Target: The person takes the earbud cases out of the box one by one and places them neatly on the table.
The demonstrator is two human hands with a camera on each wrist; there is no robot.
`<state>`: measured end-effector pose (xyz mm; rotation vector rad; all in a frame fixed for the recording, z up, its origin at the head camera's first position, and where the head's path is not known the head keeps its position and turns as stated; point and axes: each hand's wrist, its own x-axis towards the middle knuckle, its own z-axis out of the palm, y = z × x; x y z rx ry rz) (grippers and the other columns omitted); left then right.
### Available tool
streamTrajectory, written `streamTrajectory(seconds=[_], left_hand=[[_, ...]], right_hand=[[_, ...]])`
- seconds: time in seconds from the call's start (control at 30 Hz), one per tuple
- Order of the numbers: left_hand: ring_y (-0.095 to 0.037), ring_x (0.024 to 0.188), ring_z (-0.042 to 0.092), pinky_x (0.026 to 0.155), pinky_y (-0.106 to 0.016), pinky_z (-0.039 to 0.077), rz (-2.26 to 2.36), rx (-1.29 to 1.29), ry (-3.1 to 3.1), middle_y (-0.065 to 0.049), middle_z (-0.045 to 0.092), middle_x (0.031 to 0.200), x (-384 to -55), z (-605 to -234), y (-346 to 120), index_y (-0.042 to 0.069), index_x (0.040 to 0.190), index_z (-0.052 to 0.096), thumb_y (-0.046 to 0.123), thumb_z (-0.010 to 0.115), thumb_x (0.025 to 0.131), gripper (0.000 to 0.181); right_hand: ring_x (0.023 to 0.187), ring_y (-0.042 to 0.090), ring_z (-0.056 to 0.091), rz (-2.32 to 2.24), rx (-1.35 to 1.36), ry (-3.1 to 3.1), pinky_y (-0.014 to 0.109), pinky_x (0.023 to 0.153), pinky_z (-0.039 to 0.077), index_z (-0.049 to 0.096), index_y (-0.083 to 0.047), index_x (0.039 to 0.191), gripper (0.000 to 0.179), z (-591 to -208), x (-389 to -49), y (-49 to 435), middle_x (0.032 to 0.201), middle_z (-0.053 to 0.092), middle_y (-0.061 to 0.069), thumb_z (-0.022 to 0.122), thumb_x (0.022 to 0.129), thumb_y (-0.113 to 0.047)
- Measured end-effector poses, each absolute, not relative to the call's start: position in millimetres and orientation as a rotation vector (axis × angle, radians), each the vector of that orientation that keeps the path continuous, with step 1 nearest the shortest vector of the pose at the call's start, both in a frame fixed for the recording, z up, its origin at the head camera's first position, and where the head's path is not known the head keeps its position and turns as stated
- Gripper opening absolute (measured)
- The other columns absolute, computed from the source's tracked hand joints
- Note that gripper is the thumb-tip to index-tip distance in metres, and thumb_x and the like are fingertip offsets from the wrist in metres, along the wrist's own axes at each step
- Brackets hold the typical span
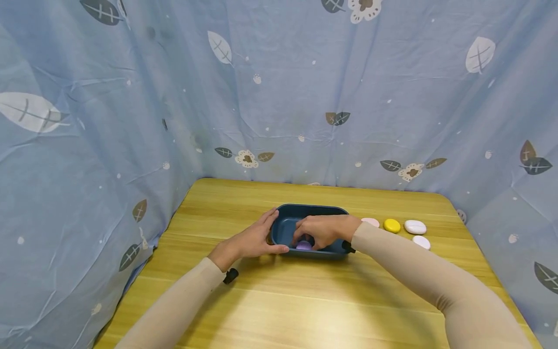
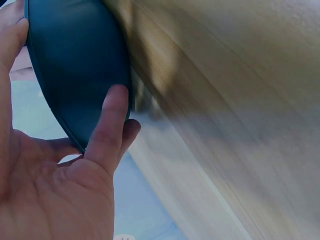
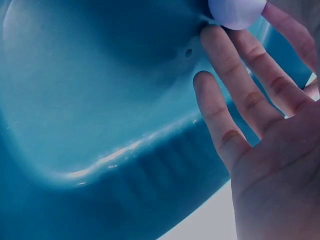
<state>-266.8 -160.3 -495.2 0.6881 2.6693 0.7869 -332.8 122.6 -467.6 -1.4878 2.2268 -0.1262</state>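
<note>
A dark blue rectangular box (image 1: 313,209) stands on the table. The left hand (image 1: 252,241) grips its left end, the thumb on the near wall and the fingers at the far corner; in the left wrist view this hand (image 2: 65,170) lies against the outer wall. Inside the box, the right hand (image 1: 320,230) pinches a smooth, rounded purple bar, like soap (image 1: 303,245), low by the near wall. In the right wrist view the purple bar (image 3: 237,11) sits at the fingertips of the right hand (image 3: 270,110), over the box floor (image 3: 100,90), which has a small hole.
Right of the box lie similar rounded bars: a pink one (image 1: 370,222) partly behind the right wrist, a yellow one (image 1: 392,226), a white one (image 1: 415,227) and another pale one (image 1: 421,242). The wooden table (image 1: 279,310) is enclosed by a patterned blue curtain (image 1: 287,97).
</note>
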Motion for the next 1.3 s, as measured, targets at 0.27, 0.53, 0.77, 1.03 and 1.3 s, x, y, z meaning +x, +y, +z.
streamTrajectory(seconds=[0.27,0.53,0.77,1.03,1.3], left_hand=[[-0.042,0.18,0.031,0.141,-0.061,0.04,0.8,0.677,2.67,-0.017,0.009,0.198,-266,-496,-161,0.008,0.189,0.012,0.072,0.082,0.102,0.129],[-0.041,0.181,0.03,0.142,-0.059,0.04,0.82,0.682,2.666,-0.015,0.009,0.199,-267,-497,-160,0.007,0.188,0.013,0.07,0.084,0.101,0.129],[-0.041,0.18,0.031,0.143,-0.059,0.039,0.8,0.677,2.675,-0.015,0.01,0.199,-268,-495,-160,0.006,0.188,0.014,0.071,0.084,0.1,0.13],[-0.04,0.18,0.032,0.142,-0.058,0.039,0.787,0.658,2.69,-0.014,0.012,0.199,-269,-497,-158,0.006,0.188,0.015,0.072,0.086,0.099,0.131],[-0.041,0.182,0.028,0.143,-0.059,0.038,0.798,0.671,2.668,-0.014,0.008,0.199,-267,-496,-159,0.007,0.188,0.012,0.069,0.084,0.101,0.129]], right_hand=[[0.109,0.007,0.074,-0.153,-1.479,2.224,0.023,0.099,0.065,0.082,-0.03,0.143,0.045,-468,-335,122,0.133,0.075,-0.006,0.093,0.102,-0.016],[0.111,0.01,0.075,-0.268,-1.456,2.282,0.028,0.101,0.066,0.081,-0.024,0.147,0.046,-464,-334,135,0.136,0.075,-0.003,0.092,0.103,-0.017],[0.115,0.016,0.075,-0.357,-1.408,2.365,0.044,0.105,0.068,0.08,-0.02,0.149,0.047,-449,-331,155,0.136,0.072,0.0,0.091,0.104,-0.019],[0.113,0.017,0.076,-0.497,-1.4,2.449,0.053,0.102,0.069,0.081,-0.017,0.147,0.046,-441,-329,189,0.134,0.075,0.001,0.092,0.102,-0.018],[0.112,0.016,0.076,-0.57,-1.308,2.52,0.058,0.102,0.068,0.081,-0.02,0.146,0.047,-437,-320,225,0.127,0.074,-0.001,0.093,0.101,-0.017]])
